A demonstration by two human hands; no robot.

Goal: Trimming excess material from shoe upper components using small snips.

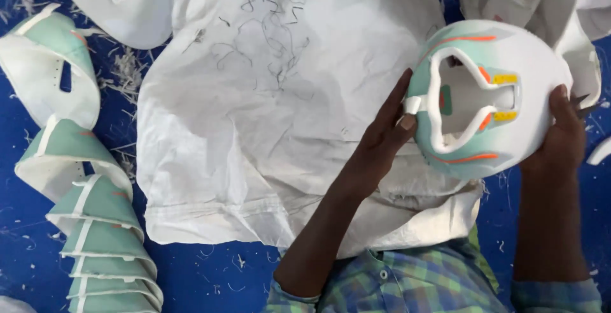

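The person holds a flat shoe upper (490, 99) in both hands at the right of the scene, above a crumpled white sack (273, 115). The shoe upper is white and pale green, with orange lines, two yellow patches and a keyhole-shaped opening at its middle.

The left hand (382, 144) is clamped on the upper's left edge: the thumb lies against a small white tab, and the fingers pass out of sight behind the piece. The right hand (563, 138) grips the right edge, fingers curled over the white rim. A dark pointed tool tip (582, 104) shows just beside the right hand; whether that hand holds it cannot be told.

The sack covers the middle of a blue work surface (210, 275), which carries scattered white trimmings. Dark thread scraps (273, 26) lie on the far part of the sack.

At the left, a stack of matching uppers (95, 224) lies fanned and overlapping, running from far to near. More white pieces (121, 1) lie at the far edge. A checked shirt (420, 281) in green and blue shows at the near edge.
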